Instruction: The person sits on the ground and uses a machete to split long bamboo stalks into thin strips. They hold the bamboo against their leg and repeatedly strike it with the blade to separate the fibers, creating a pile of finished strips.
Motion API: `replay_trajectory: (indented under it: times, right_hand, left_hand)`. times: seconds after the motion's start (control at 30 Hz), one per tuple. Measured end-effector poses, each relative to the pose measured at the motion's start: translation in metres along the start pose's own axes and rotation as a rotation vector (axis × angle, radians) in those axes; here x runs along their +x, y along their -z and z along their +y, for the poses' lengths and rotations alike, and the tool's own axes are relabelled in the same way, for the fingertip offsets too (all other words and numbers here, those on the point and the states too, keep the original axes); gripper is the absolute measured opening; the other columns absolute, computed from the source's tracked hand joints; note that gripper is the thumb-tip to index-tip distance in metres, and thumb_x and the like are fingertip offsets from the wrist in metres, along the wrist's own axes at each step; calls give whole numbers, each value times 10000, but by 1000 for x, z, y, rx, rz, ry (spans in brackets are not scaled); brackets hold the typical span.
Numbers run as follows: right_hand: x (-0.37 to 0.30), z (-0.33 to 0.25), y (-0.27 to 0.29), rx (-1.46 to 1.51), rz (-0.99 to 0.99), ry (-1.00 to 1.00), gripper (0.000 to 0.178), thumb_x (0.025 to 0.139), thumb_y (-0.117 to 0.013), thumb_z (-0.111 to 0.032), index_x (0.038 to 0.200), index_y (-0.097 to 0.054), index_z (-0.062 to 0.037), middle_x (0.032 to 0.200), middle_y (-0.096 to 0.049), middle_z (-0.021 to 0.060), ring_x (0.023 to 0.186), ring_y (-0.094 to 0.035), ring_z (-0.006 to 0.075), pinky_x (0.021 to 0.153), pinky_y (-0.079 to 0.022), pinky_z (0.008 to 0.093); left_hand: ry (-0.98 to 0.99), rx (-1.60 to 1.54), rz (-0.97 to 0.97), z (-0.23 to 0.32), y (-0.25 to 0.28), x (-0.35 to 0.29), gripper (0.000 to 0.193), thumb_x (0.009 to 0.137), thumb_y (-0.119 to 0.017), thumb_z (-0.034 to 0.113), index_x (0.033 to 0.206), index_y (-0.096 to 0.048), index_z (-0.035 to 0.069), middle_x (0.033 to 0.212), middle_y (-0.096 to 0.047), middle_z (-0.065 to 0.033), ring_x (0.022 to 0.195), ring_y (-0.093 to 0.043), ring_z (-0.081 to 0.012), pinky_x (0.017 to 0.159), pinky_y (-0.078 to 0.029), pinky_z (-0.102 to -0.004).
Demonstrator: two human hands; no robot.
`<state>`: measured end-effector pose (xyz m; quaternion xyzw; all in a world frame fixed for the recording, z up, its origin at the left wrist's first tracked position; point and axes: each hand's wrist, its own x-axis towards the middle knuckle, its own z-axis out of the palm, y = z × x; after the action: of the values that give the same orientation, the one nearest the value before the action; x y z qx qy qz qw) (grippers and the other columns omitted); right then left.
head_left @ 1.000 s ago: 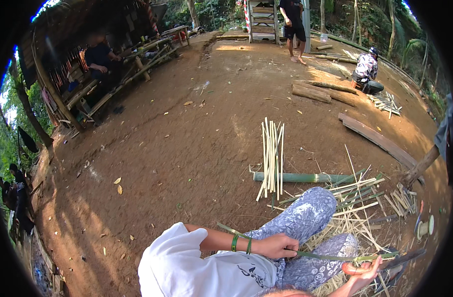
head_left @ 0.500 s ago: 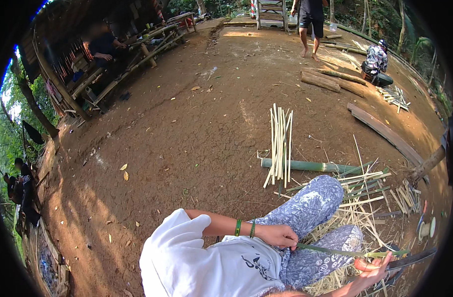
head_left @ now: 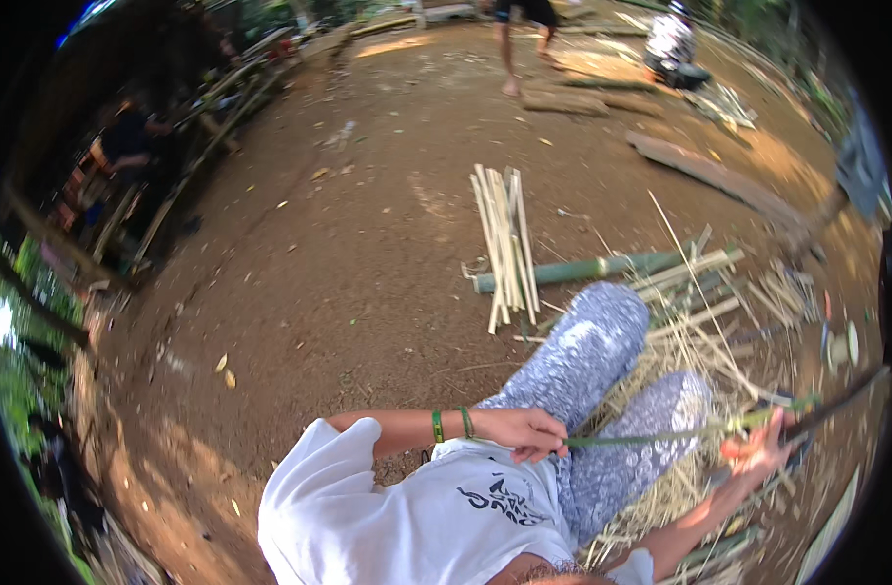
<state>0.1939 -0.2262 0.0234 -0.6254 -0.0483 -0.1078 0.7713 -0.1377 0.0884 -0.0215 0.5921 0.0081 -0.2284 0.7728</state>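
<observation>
My left hand [head_left: 526, 433], with two green bands at its wrist, pinches one end of a thin green bamboo strip [head_left: 646, 440] in front of my shirt. The strip runs across my patterned trousers [head_left: 594, 336] to my right hand [head_left: 758, 448]. There my right fingers are closed around the strip beside a long dark knife blade [head_left: 844, 400], which points away to the right. The knife's handle is hidden, and I cannot make out exactly how the strip meets the blade. Pale bamboo shavings [head_left: 626, 522] lie under and around my legs.
A green bamboo pole [head_left: 568, 274] lies ahead with a bundle of pale strips [head_left: 505, 249] across it. More split strips [head_left: 695, 278] lie right of my knees. Farther off are a plank [head_left: 704, 174], logs [head_left: 582, 101], a walking person [head_left: 524, 34] and a crouching person [head_left: 672, 49].
The whole view has shifted, moving the ground things left and up. My hands are farther apart, with a longer length of strip between them. The walking person has moved left.
</observation>
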Motion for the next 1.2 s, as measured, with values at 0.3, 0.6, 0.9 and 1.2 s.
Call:
replay_trajectory:
  times: [0.3,0.6,0.9,1.2]
  right_hand:
    - [-8,-33,-30,-7,26,-79,271,835,-815,-129,1028,-656,-27,575,-530,-24,457,-480,71,395,-362,230]
    - [-15,-31,-23,-10,18,21,234,845,-811,-129,994,-662,-29,656,-593,-21,462,-457,45,384,-317,217]
    - [-14,-57,-11,-162,89,66,381,924,-727,-282,1163,-671,8,795,-700,83,454,-448,44,408,-332,220]
    - [-82,-22,23,-509,-55,65,618,976,-569,-565,1243,-673,-17,602,-545,-18,489,-463,64,444,-331,269]
  left_hand:
    - [153,100,225,7,-11,27,251,1063,-489,212,1049,-645,16,645,-510,33,511,-416,-29,460,-334,-193]
    - [163,82,258,10,-17,25,269,1064,-489,212,1053,-655,0,637,-468,48,518,-345,-22,466,-261,-195]
    - [72,25,209,24,-23,33,363,1079,-462,274,1026,-684,-8,600,-412,66,529,-313,-20,493,-243,-207]
    - [17,45,260,46,-36,95,181,1046,-538,208,1014,-627,53,691,-540,33,503,-422,-37,460,-318,-186]
